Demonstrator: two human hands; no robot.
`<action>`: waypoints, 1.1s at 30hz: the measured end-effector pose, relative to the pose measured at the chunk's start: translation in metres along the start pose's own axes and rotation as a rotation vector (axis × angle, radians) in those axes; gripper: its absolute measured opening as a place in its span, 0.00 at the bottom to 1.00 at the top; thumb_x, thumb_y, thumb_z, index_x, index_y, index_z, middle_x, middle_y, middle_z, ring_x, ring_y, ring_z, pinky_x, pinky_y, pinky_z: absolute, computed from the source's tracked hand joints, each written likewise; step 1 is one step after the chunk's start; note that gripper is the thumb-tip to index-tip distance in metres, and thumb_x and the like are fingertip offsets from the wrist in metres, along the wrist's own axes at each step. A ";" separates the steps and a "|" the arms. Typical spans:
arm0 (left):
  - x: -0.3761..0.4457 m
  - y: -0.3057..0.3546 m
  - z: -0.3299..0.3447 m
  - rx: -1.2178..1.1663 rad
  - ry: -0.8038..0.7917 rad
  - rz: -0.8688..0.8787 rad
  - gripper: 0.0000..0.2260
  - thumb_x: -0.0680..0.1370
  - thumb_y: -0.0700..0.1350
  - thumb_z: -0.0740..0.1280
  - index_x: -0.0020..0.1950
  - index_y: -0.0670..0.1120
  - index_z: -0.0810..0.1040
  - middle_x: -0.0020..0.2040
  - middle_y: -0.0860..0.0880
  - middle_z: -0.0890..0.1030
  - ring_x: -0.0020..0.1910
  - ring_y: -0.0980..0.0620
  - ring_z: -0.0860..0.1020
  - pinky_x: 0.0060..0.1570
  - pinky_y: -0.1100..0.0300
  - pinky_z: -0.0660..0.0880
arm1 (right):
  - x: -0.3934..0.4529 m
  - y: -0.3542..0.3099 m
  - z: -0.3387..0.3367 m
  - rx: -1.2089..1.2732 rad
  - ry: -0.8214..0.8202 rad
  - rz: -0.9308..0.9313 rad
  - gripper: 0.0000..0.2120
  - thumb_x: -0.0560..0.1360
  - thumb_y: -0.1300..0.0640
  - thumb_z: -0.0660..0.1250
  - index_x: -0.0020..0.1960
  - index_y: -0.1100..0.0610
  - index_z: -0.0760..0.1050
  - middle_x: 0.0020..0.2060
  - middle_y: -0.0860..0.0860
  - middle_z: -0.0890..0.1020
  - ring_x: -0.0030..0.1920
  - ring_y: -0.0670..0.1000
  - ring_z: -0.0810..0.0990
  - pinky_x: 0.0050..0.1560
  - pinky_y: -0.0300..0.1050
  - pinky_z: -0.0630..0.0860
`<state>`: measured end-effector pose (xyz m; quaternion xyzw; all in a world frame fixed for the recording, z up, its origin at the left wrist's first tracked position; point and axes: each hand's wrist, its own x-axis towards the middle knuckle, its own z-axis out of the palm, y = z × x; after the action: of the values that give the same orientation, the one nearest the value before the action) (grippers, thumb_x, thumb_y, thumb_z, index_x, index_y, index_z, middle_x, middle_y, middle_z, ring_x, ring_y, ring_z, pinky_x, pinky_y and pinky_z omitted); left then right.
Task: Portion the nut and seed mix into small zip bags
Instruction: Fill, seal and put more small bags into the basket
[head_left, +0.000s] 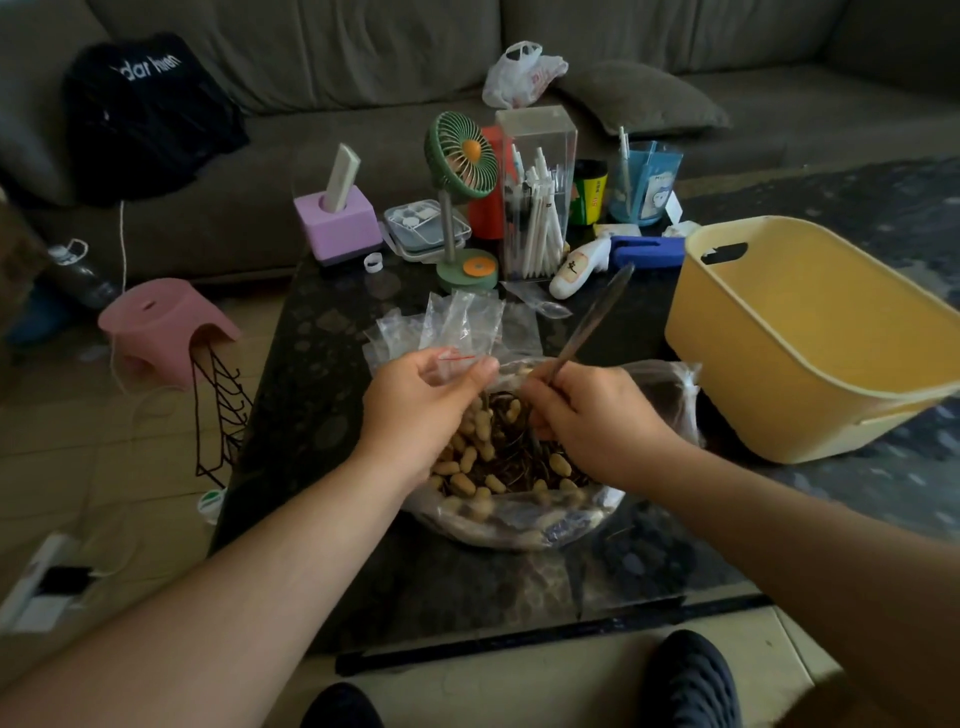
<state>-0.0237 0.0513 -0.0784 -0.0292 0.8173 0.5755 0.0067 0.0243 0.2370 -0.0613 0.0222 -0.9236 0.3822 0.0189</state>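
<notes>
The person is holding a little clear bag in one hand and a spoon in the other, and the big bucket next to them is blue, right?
Almost. The head view shows the left hand pinching the little clear bag and the right hand gripping the spoon, but the big bucket is yellow, not blue.

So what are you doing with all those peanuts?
A person is bagging them up. The left hand pinches a small zip bag by its red-striped top, and the right hand grips a long metal spoon dipped into the big bag of peanuts. More empty bags wait behind.
</notes>
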 end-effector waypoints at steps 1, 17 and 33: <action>0.000 0.000 -0.001 -0.039 -0.009 -0.024 0.25 0.72 0.58 0.80 0.65 0.49 0.84 0.51 0.56 0.87 0.50 0.65 0.83 0.53 0.64 0.79 | 0.001 0.000 -0.002 0.041 -0.013 0.050 0.11 0.85 0.48 0.62 0.55 0.50 0.81 0.41 0.47 0.85 0.41 0.43 0.85 0.47 0.41 0.82; -0.027 0.008 -0.018 0.519 -0.072 0.491 0.30 0.69 0.63 0.80 0.68 0.54 0.83 0.58 0.58 0.85 0.58 0.61 0.82 0.61 0.65 0.76 | -0.009 -0.015 -0.060 0.025 -0.032 0.158 0.11 0.86 0.51 0.60 0.49 0.49 0.79 0.42 0.51 0.84 0.35 0.41 0.84 0.32 0.30 0.76; -0.027 0.002 0.003 0.630 -0.134 0.452 0.30 0.70 0.68 0.76 0.70 0.59 0.79 0.63 0.60 0.82 0.66 0.56 0.75 0.63 0.58 0.70 | -0.020 -0.031 -0.085 0.065 0.135 0.041 0.10 0.85 0.51 0.62 0.48 0.50 0.79 0.37 0.50 0.85 0.35 0.45 0.85 0.42 0.44 0.84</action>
<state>0.0028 0.0556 -0.0763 0.1925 0.9374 0.2842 -0.0584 0.0478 0.2753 0.0199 -0.0223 -0.9075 0.4131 0.0727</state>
